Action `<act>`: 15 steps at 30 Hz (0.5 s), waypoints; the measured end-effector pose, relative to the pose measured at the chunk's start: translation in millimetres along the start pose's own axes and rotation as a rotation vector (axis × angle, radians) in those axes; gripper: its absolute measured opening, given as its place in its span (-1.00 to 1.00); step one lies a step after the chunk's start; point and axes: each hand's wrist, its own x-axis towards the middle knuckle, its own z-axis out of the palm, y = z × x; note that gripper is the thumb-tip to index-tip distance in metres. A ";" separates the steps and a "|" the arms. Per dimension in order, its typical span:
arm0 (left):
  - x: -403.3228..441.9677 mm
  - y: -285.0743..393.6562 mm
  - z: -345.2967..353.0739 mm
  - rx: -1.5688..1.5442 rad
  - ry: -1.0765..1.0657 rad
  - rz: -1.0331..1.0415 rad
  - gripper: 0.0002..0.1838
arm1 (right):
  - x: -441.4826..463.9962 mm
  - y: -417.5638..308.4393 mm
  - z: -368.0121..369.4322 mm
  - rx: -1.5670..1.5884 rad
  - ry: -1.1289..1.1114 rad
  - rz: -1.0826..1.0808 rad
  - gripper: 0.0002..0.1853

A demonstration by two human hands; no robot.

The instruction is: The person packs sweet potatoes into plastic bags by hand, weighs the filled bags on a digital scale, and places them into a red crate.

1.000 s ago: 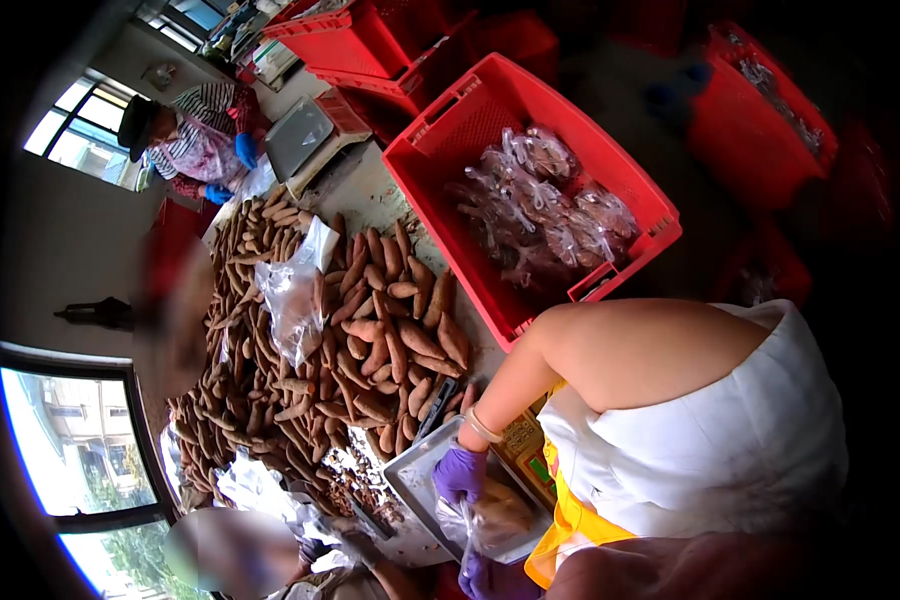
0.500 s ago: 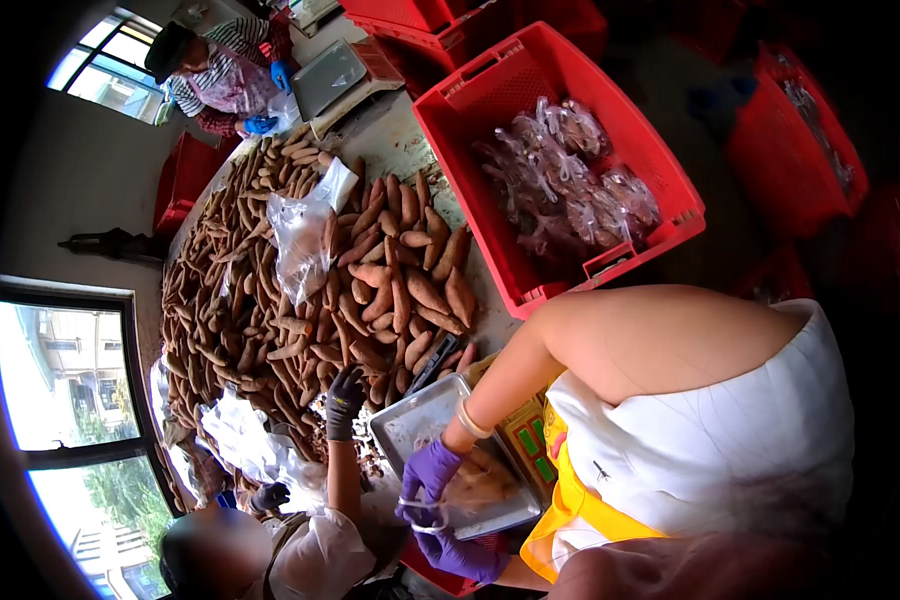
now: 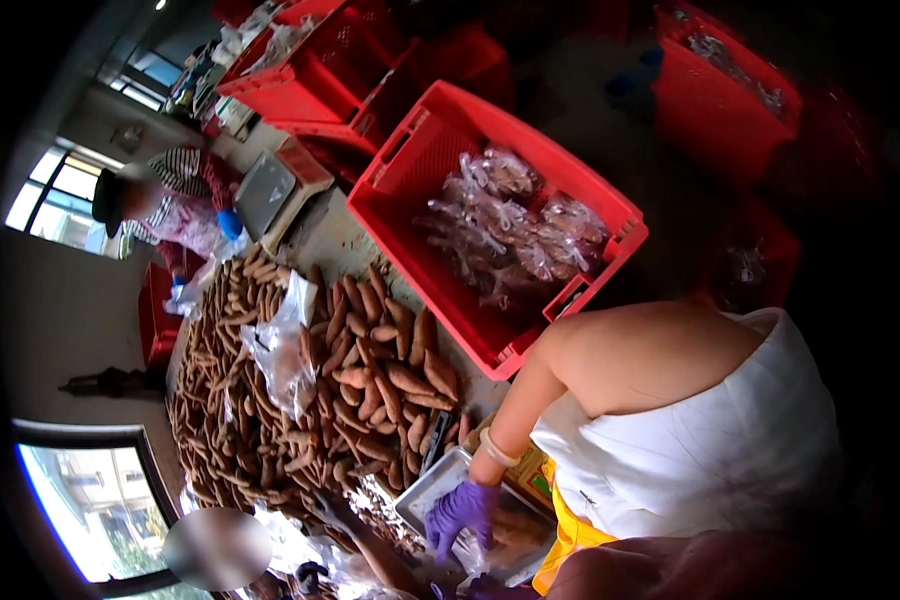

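Note:
My right hand [image 3: 462, 514], in a purple glove with a pale bangle above it, reaches down over the metal scale tray [image 3: 425, 492]. Its fingers are bent around the top of a clear plastic bag [image 3: 470, 552], with sweet potatoes [image 3: 522, 530] showing through the film. Only a bit of my left hand [image 3: 485, 588], also purple-gloved, shows at the bottom edge beside the bag; its fingers are cut off. A dark flat object [image 3: 436, 440] stands between the tray and the heap of loose sweet potatoes [image 3: 270, 400].
A red crate [image 3: 610, 255] holding several filled bags stands beyond my right arm. Other red crates [image 3: 310, 85] are behind it. A loose plastic bag [image 3: 282, 350] lies on the heap. One co-worker [image 3: 185, 185] is near another scale [image 3: 267, 195]; another person's arm [image 3: 370, 545] reaches in close to my tray.
The view has swung, so the crate and heap sit lower and further left. My hands, earlier together at the bag's handles, are further apart; my left has slipped mostly out of view.

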 end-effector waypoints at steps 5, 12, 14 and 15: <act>2.6 101.2 -97.1 -0.266 0.192 -0.629 -0.63 | -17.6 10.7 -43.3 0.063 0.058 0.274 -0.61; 18.5 246.0 -208.2 -0.887 0.314 -0.955 -0.63 | -121.2 13.7 -121.9 0.053 0.373 0.577 -0.62; 10.7 267.6 -223.5 -1.001 0.296 -0.997 -0.63 | -171.5 5.5 -154.6 0.003 0.590 0.654 -0.62; 5.7 275.2 -230.5 -1.039 0.286 -1.025 -0.63 | -197.9 2.6 -170.4 -0.057 0.722 0.702 -0.62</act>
